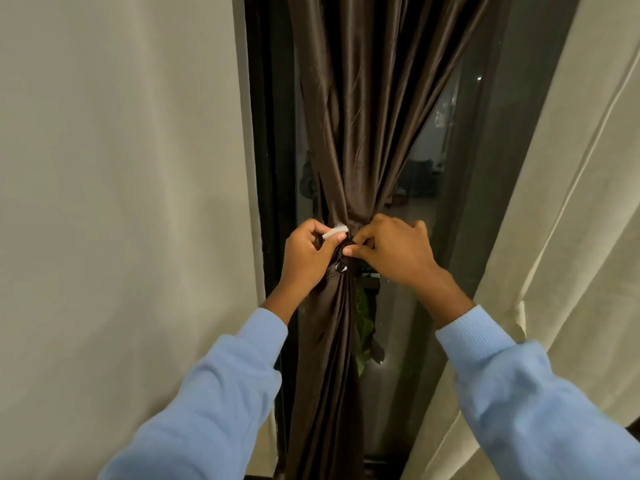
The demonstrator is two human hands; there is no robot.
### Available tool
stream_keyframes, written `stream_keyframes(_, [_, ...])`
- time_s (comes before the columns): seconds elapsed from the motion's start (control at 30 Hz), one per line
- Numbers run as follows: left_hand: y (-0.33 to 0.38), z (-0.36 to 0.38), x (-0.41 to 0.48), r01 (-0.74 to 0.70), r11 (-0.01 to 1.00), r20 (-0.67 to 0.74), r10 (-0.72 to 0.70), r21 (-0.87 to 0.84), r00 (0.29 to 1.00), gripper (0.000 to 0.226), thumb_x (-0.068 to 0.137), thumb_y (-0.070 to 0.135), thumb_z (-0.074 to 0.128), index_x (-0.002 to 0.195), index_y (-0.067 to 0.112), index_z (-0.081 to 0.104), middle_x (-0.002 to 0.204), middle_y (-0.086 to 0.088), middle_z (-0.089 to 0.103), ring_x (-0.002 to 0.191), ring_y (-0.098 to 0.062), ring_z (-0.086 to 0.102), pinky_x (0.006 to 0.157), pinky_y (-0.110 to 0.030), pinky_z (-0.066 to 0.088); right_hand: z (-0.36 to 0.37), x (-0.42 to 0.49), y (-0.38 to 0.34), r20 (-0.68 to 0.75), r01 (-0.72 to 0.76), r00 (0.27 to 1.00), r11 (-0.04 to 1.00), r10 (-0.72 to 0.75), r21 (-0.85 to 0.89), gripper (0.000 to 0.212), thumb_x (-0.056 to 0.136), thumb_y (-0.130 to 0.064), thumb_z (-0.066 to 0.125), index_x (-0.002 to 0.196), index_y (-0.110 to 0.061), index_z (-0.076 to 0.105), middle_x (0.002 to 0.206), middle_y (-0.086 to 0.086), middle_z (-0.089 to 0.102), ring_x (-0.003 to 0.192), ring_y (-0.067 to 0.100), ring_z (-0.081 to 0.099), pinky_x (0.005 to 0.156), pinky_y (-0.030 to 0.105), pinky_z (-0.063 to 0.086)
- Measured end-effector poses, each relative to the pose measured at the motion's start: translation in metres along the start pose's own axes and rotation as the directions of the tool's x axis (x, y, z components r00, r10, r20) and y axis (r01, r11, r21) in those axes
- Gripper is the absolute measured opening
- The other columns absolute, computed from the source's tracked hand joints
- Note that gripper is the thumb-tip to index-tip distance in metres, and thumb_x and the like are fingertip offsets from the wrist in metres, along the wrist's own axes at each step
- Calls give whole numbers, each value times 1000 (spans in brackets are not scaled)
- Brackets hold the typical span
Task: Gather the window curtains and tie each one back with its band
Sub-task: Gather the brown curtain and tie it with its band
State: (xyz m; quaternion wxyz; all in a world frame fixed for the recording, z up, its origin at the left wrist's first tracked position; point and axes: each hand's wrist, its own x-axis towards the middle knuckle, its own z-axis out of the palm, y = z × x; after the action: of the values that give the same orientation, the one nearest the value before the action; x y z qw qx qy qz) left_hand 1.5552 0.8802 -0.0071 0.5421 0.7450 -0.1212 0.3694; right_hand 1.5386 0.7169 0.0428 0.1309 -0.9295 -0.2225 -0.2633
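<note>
Brown satin curtain (363, 133), bunched into a tight column before the dark window glass (433, 202), is shown from the head camera being cinched at its waist by a matching band (358, 224). A pale tab (334, 233) at one end of the band is pinched by the curled fingers of the left hand (308, 254); the other end is nipped between thumb and forefinger of the right hand (394, 249). For a neat tie, both ends should be drawn snug and level before being pressed together, with no fold allowed to slip out; a cream curtain (571, 237) is seen untied at right
</note>
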Motion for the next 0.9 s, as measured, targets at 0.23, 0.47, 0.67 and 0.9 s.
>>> stream_keyframes(0.23, [2, 1, 4, -26, 995, -67, 33, 99, 997, 19, 83, 27, 72, 76, 14, 60, 57, 12, 53, 50, 2, 52, 45, -8, 37, 44, -55, -19, -73, -285, 908, 736, 413, 614, 20, 78, -52, 76, 75, -34, 68, 68, -15, 67, 61, 2, 64, 57, 31, 53])
stream_keyframes(0.47, [2, 7, 1, -60, 992, -31, 64, 115, 997, 20, 85, 28, 70, 77, 13, 59, 58, 10, 54, 53, -1, 54, 46, -10, 39, 60, -53, -24, 71, -437, 821, 544, 567, 716, 28, 76, -61, 74, 80, -33, 76, 69, -19, 71, 67, 1, 68, 60, 27, 54])
stream_keyframes(0.67, [1, 3, -2, -42, 995, 15, 41, 89, 999, 17, 85, 30, 69, 79, 18, 59, 63, 10, 59, 54, -6, 57, 47, -14, 43, 51, -45, -30, 506, -487, 638, -205, 580, 849, 13, 80, -26, 82, 84, -16, 75, 58, -10, 69, 36, 3, 48, 35, 17, 32])
stream_keyframes(0.9, [2, -3, -4, 2, 998, 54, -5, 55, 999, 16, 86, 30, 68, 86, 15, 62, 72, 6, 63, 66, -13, 64, 55, -23, 52, 62, -43, -42, 462, -431, 668, -203, 583, 879, 10, 94, -22, 67, 99, -19, 75, 58, -8, 63, 42, 3, 44, 40, 18, 32])
